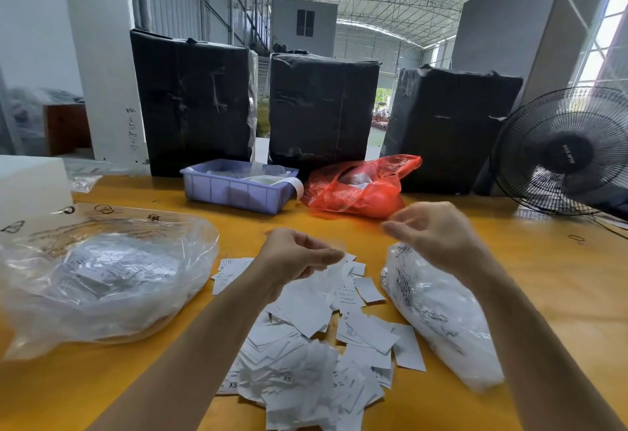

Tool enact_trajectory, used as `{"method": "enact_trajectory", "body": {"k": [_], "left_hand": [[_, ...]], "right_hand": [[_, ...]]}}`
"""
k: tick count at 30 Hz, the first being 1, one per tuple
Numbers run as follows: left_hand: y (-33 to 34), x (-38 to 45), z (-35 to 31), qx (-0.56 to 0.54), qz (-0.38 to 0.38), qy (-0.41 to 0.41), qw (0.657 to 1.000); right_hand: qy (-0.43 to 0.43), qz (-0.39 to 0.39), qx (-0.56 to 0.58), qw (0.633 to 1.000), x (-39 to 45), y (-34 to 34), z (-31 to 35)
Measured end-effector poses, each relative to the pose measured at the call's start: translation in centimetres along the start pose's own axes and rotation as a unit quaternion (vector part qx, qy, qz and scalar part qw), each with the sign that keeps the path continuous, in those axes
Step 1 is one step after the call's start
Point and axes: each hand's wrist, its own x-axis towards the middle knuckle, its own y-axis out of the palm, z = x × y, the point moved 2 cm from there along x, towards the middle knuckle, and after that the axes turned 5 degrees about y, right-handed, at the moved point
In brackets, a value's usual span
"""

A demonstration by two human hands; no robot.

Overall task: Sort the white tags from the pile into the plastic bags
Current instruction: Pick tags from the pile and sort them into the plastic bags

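Note:
A pile of white tags (pixel 306 356) lies spread on the yellow table in front of me, some printed XS. A large clear plastic bag (pixel 102 277) holding tags sits to the left of the pile, and a smaller clear bag (pixel 438 315) with tags lies to the right. My left hand (pixel 299 255) hovers over the far end of the pile, thumb and fingers pinching a blurred white tag (pixel 336 260). Above the top of the right bag, my right hand (pixel 431 231) is raised with its fingers loosely curled. No tag shows in it.
A lilac plastic tray (pixel 238 192) and a red plastic bag (pixel 356 189) sit behind the pile. Three black wrapped boxes (pixel 323 107) line the table's far edge. A black fan (pixel 560 151) stands at the right, and a white block (pixel 30 182) at the far left.

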Motion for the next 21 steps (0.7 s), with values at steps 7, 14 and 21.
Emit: {"method": "enact_trajectory", "body": {"k": [7, 14, 21], "left_hand": [[-0.1, -0.1, -0.1, 0.083, 0.019, 0.022, 0.996], [-0.5, -0.1, -0.3, 0.077, 0.015, 0.034, 0.996], [-2.4, 0.2, -0.3, 0.036, -0.046, 0.003, 0.998]], "right_hand": [[0.026, 0.201, 0.236, 0.951, -1.1, 5.6, 2.1], [0.038, 0.165, 0.298, 0.939, -0.8, 6.1, 1.2], [0.02, 0.042, 0.227, 0.973, -0.6, 8.1, 0.6]]}}
